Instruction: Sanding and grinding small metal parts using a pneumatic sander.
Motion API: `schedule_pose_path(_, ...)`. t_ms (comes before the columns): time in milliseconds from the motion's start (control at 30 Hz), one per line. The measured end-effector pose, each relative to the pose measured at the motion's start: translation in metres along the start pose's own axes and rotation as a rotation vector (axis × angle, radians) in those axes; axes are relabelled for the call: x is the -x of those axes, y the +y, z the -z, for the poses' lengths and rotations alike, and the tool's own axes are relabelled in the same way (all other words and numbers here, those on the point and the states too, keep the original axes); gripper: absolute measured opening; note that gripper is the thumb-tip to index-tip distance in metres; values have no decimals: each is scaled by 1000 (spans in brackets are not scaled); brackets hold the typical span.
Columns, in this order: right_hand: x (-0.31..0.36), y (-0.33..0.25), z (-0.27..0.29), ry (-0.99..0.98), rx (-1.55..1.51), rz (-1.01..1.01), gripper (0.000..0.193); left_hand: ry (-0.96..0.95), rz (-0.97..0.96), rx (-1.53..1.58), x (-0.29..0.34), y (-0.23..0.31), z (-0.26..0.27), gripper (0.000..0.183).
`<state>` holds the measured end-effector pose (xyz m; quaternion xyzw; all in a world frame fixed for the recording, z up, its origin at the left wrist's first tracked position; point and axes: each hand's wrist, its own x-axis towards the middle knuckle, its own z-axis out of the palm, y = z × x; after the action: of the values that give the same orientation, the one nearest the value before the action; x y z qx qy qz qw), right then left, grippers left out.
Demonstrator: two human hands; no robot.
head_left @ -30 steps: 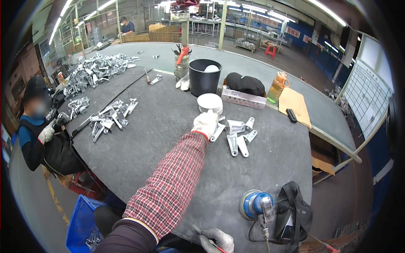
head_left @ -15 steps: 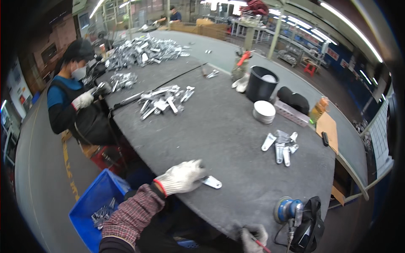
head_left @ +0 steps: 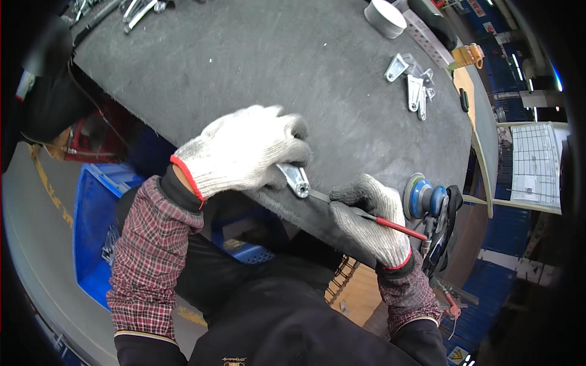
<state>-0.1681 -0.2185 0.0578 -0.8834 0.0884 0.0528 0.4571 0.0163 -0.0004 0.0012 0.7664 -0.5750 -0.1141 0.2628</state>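
My left hand (head_left: pixel 247 149), in a white knit glove with a red cuff edge, is closed around 1 silver metal bracket (head_left: pixel 295 179). Fingers curl over its upper part; the end with the small round hole pokes out low, pointing toward me and slightly right. Bracket sits at the near edge of the dark worktable (head_left: pixel 268 73); can't tell if it touches the surface. My right hand (head_left: pixel 372 219), glove greyer, grips 1 red-handled hand tool (head_left: pixel 400 228) narrowly, handle lying across the palm to the right, thin flat blade aimed left. Blade tip is just beside the bracket's end; contact can't be told. Both sleeves are red-and-black plaid below the gloves.

Right of my right hand: blue orbital sander (head_left: pixel 425 195), a black bag (head_left: pixel 452 219) up against it. Far right of the table: small cluster of loose brackets (head_left: pixel 415 91), some overlapping, well apart from my hands. Beyond those, a round white stack (head_left: pixel 386 17) next to a long pale box (head_left: pixel 425 36), with an orange bottle (head_left: pixel 469 56) by the box's near end. More silver parts (head_left: pixel 141 13) at the upper left, cut by the view's rim. Blue crate (head_left: pixel 91 232) low at my left, metal pieces inside, partly hidden.
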Motion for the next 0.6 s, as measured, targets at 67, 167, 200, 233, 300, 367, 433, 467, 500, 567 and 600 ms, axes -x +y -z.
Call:
schedule_pose_path(67, 1, -3, -2, -34, 26, -22, 16, 15, 1, -24, 0, 2, -1, 40)
schedule_pose_path(167, 0, 4, -11, -15, 42, 6, 17, 14, -14, -12, -4, 0, -6, 41)
schedule_pose_path(200, -2, 3, -10, -23, 71, 27, 18, 10, -13, -4, -5, 1, -6, 41)
schedule_pose_path(233, -3, 2, -10, -29, 99, 47, 19, 14, 2, -15, -5, 3, -6, 40)
schedule_pose_path(300, -4, 0, -10, -40, 121, 49, 20, 13, 19, -24, -5, 4, -6, 39)
schedule_pose_path(367, -5, -2, -9, -50, 141, 54, 20, -10, 39, -37, -6, 5, -5, 38)
schedule_pose_path(433, -7, -5, -8, -53, 154, 78, 20, -12, 48, -36, -7, 5, -6, 38)
schedule_pose_path(467, -8, -4, -8, -53, 152, 73, 20, -10, 58, -37, -7, 4, -7, 37)
schedule_pose_path(500, -9, -4, -7, -75, 138, 74, 20, -13, 57, -35, -7, 4, -7, 37)
schedule_pose_path(567, -12, -4, -6, -98, 122, 71, 20, 1, 39, -34, -8, 3, -8, 38)
schedule_pose_path(600, -13, -4, -7, -93, 124, 91, 20, -3, 39, -31, -8, 3, -8, 38)
